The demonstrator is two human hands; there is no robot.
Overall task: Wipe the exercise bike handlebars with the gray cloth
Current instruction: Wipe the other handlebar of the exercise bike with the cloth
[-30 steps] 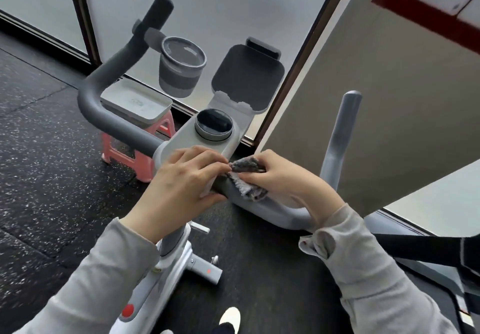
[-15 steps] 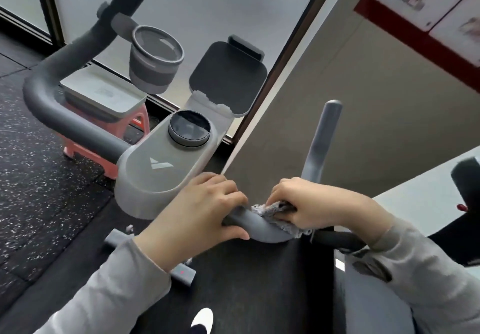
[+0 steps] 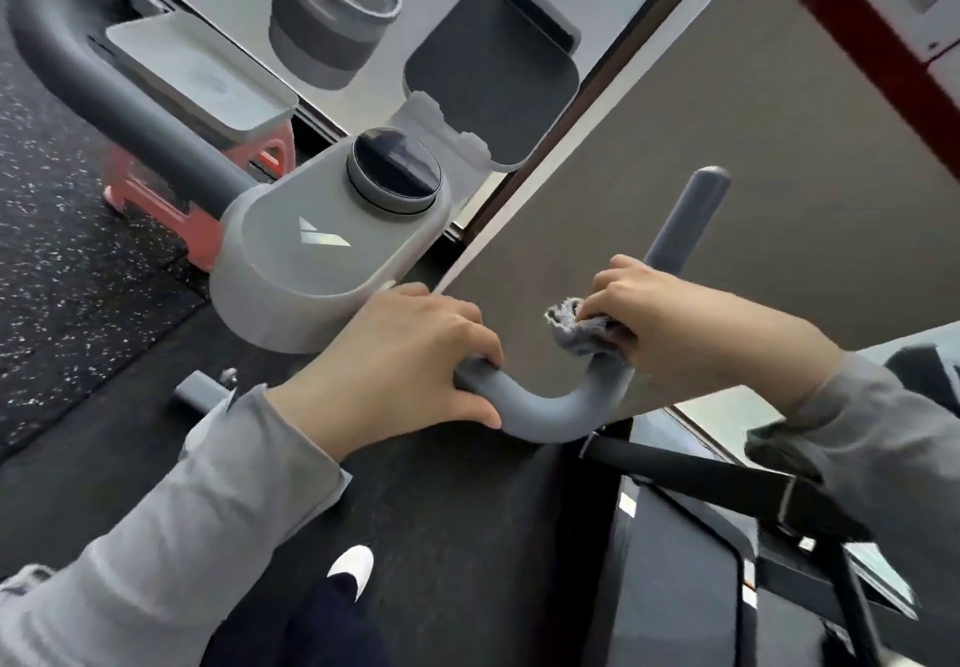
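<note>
Now the right hand (image 3: 670,326), clenched around the gray cloth (image 3: 574,328), wipes the right handlebar (image 3: 558,409) at centre frame; the left hand (image 3: 405,365) grasps the bar's inner end. Next the cloth should probably climb the upright end.

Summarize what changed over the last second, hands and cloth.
The right hand slid the gray cloth along the right handlebar, from beside the console out past the bend onto the upright section. The left hand stayed gripping the bar near the console. The cloth stayed in the right hand.
</note>
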